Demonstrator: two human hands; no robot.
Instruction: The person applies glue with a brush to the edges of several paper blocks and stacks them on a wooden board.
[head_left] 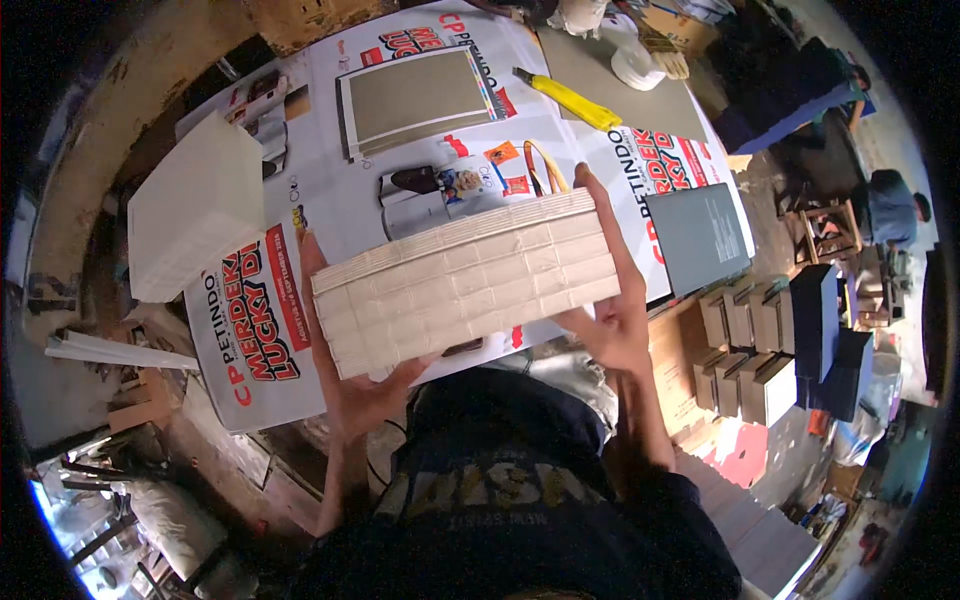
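Left hand (362, 402), right hand (617, 335) clasping paper block (470, 285) | near table edge (290, 410) | stack (195, 215) apart, left

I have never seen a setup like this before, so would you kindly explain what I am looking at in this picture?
There is no machine here: these are a person's bare hands. The single picture comes from a wide fisheye camera worn on the head, looking down, so straight edges bend near the rim. The left hand and right hand grip opposite ends of a thick cream-coloured block, apparently layered paper. Beyond it, a white printed sheet with red and black lettering covers the table. On that surface are a thick off-white block with flat sides, a grey-brown rectangular panel with a pale border, a yellow cutter-like tool and a flat dark-grey rectangular piece.
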